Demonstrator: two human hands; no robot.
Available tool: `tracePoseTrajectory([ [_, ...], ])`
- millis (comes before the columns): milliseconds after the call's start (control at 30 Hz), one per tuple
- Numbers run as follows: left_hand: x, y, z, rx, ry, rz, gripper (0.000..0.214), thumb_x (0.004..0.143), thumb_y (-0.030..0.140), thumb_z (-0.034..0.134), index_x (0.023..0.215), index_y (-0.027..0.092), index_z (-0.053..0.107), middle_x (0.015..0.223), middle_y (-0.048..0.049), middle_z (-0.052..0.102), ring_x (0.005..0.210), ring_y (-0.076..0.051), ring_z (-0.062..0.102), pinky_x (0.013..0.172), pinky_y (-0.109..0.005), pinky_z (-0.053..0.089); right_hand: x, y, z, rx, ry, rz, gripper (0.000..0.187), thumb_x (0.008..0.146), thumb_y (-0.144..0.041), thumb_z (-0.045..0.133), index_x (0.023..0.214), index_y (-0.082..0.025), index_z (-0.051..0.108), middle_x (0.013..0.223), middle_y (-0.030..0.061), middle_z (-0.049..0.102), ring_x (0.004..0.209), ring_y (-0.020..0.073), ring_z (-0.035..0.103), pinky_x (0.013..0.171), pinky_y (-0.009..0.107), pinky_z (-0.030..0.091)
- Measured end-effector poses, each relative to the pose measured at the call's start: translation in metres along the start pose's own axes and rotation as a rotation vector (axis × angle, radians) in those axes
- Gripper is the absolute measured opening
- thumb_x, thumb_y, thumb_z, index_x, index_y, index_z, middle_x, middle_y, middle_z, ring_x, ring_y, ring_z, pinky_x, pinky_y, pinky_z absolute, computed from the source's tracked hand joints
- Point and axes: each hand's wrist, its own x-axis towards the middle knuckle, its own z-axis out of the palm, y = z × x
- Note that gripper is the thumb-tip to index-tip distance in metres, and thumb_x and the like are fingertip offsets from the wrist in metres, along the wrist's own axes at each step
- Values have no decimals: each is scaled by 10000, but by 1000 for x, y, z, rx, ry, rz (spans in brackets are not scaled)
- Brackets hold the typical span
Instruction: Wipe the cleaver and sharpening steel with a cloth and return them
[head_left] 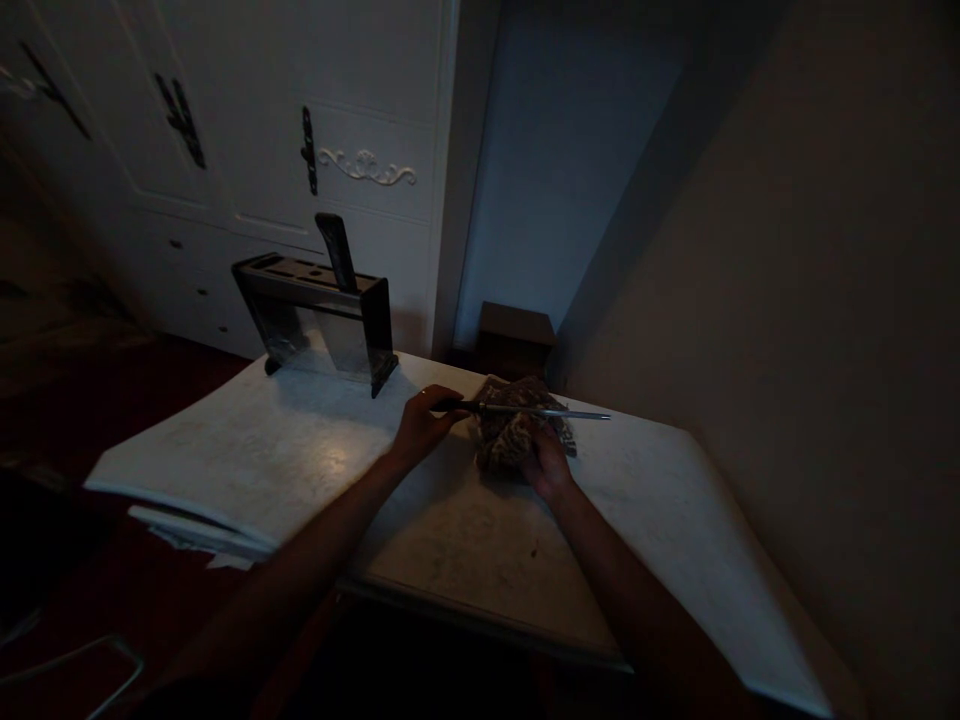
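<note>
My left hand [421,428] is closed around the black handle of a honing steel [585,414]. The long thin rod points to the right, roughly level, above the table. My right hand [549,464] grips a brown patterned cloth [504,442], bunched up just below the rod; more of the cloth spreads behind it. In the dim light I cannot tell whether the cloth presses on the steel. Toward the back left stands a black knife block [300,292] with clear sides, and one black-handled knife [336,250] sticks up from its right end.
Both hands are over a pale table [300,440] with a patterned top. White cabinets [375,80] with dark handles stand behind it. A wall [810,300] runs along the right side. Beyond the far edge is a small dark box-shaped piece [517,322].
</note>
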Motion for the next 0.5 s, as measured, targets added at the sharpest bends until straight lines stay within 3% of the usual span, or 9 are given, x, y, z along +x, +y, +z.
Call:
tracePoseTrajectory([
  [200,9,3,-19,46,15,120,359,653,401,828,940,221,709,964,-70,644,938,-216,602,834,-345,501,2,-1,-2,17,-10,31,368,598,-320,832,923,-248,676,886,-23,752,848,200,701,786,337,579],
  [333,12,3,-25,-156,79,-102,467,565,399,872,951,194,706,951,-59,670,866,-190,626,796,-323,517,4,-1,-2,52,-14,43,377,577,-317,850,903,-249,673,864,-31,749,829,193,698,808,339,575],
  [500,14,6,-25,-606,322,-375,541,476,321,908,939,163,677,826,-17,690,745,-126,648,749,-278,538,1,-2,1,59,-25,58,377,518,-318,888,830,-251,687,804,-44,744,741,178,688,776,335,587],
])
